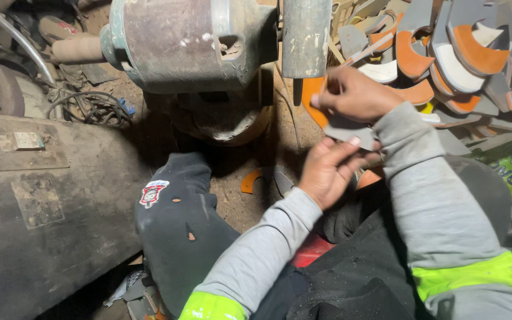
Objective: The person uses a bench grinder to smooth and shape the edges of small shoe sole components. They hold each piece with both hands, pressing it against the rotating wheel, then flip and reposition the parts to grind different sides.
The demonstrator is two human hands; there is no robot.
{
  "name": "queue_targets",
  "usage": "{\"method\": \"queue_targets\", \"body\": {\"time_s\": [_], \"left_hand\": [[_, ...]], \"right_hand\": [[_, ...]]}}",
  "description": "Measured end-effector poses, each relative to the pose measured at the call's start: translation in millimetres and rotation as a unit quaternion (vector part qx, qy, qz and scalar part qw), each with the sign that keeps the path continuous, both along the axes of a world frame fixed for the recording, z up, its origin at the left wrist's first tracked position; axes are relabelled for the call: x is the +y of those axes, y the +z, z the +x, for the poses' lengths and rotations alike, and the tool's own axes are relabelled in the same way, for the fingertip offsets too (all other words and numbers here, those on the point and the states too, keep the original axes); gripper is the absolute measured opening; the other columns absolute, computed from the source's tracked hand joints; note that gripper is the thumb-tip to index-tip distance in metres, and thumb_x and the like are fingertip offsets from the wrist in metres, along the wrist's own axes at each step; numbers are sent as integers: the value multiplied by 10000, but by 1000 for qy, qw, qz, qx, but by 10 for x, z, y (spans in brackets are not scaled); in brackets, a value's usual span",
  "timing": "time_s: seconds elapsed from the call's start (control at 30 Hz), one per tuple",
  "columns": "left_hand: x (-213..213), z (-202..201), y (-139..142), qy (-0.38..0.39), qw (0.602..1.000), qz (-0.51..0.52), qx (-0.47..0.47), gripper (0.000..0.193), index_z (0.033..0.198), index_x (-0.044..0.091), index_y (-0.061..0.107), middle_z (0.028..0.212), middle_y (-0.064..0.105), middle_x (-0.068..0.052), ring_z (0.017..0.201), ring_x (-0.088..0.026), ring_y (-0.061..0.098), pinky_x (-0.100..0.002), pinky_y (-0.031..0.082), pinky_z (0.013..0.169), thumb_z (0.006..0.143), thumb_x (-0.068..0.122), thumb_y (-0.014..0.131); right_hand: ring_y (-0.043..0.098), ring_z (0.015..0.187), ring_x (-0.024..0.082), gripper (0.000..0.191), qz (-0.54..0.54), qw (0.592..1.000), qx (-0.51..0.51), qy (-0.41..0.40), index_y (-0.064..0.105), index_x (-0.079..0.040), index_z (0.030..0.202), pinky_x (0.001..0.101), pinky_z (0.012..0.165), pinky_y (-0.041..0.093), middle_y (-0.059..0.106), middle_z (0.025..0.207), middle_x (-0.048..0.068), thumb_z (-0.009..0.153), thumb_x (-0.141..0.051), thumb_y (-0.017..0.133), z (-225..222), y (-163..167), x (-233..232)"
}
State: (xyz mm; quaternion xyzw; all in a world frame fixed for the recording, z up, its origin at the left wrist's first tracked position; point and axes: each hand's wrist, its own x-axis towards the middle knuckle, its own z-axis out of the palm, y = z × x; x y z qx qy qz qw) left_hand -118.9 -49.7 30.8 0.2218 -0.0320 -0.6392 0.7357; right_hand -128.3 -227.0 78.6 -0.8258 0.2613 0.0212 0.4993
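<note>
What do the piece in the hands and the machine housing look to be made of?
The curved piece held by the left hand and right hand: probably layered foam or rubber sheet, matte grey over orange, like the cut pieces in the pile. The machine housing: likely cast metal, with dull, worn, chipped greenish paint and dust.

Both arms are seen in grey sleeves with yellow-green bands, reaching up from 6 o'clock. The left hand (329,170) is held just past centre toward 3 o'clock, palm partly up, fingers curled, thumb extended toward 2 o'clock. The right hand (354,95) is raised at 1 o'clock, wrist bent, fingers pinched closed, just above the left.
</note>
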Motion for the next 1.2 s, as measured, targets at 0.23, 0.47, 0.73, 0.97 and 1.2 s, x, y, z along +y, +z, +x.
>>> {"method": "queue_targets", "body": {"time_s": [0.23,0.47,0.73,0.97,1.2], "left_hand": [[103,-79,-45,7,918,251,-308,315,1191,7,596,1065,716,-148,930,-272,709,-434,585,793,882,48,643],[147,228,-248,78,791,216,-567,357,1176,10,679,1041,758,-122,949,-212,722,-323,550,876,832,99,651],[-56,200,-303,-86,978,103,-160,278,1285,-5,599,1173,680,-99,1071,-226,662,-396,593,891,1014,57,604],[-312,-8,-535,-58,998,21,-9,342,1298,17,590,1208,674,-111,1107,-253,659,-437,559,968,957,-7,604],[-524,-184,-718,-63,997,-2,43,252,1309,56,604,1184,673,-106,1080,-262,634,-450,538,933,1057,58,609]], "right_hand": [[713,799,144,386,71,990,101,62,730,7,1033,303,753,565,781,867,81,916,-361,703,-243,205,-70],[719,846,148,404,111,990,84,26,700,-12,1175,321,778,585,783,930,74,939,-338,662,-279,231,-50],[678,822,167,385,18,998,-52,27,670,8,1209,326,745,560,744,932,98,954,-279,699,-200,208,42],[707,929,382,471,-182,980,-67,45,611,30,1296,425,807,555,722,1038,232,900,-199,722,-150,332,139],[662,939,454,393,-221,971,-9,88,624,23,1177,494,788,532,709,980,254,852,-164,742,-42,478,165]]}}
